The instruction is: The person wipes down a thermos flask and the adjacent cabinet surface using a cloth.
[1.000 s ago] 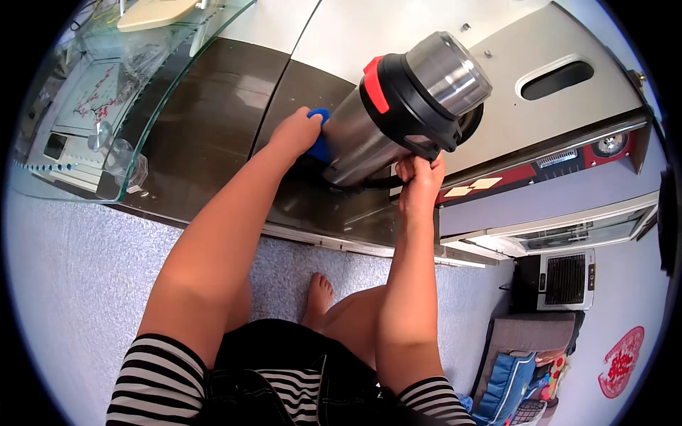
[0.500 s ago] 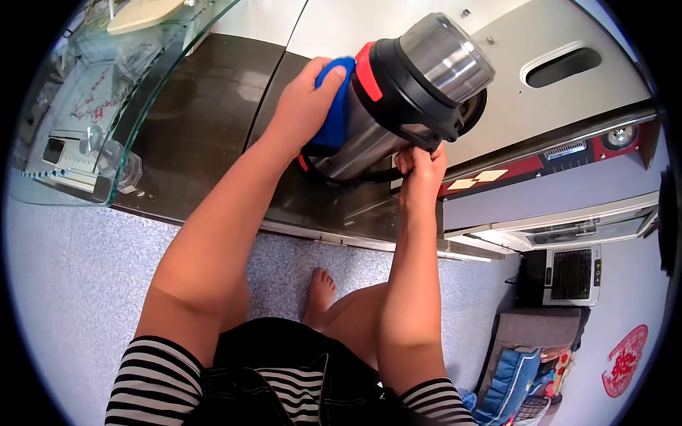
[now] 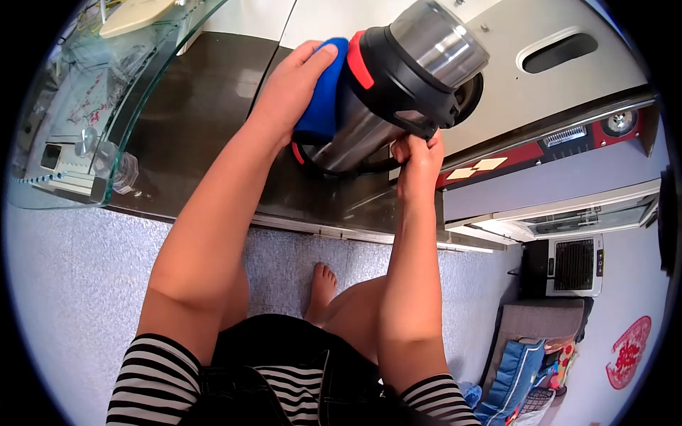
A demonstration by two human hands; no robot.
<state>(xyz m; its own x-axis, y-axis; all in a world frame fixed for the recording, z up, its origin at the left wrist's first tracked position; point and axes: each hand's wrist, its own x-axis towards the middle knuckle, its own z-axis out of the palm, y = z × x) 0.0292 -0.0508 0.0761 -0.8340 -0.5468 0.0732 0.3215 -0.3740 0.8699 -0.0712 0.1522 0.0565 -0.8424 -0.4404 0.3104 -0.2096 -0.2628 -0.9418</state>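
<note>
A large stainless-steel thermos (image 3: 366, 131) with a black collar, red accents and a silver cup lid stands on the dark counter, looking tilted in this view. My left hand (image 3: 295, 82) is closed on a blue cloth (image 3: 323, 99), pressing it to the thermos's left side, thumb on top. Under the collar, my right hand (image 3: 419, 160) is wrapped round the thermos's black handle (image 3: 380, 167); its fingertips are partly hidden. The far side of the thermos cannot be seen.
A glass shelf (image 3: 153, 92) with clear jars and a tray is at the left. White panels, one with an oval recess (image 3: 561, 53), rise behind the dark counter (image 3: 206, 99). A red-and-black appliance front (image 3: 526, 153) runs along the right. Farther right are a cooler (image 3: 574, 266) and bags.
My left hand and the blue cloth have shifted slightly up and left along the thermos. My right hand keeps its hold; the whole view has moved a little.
</note>
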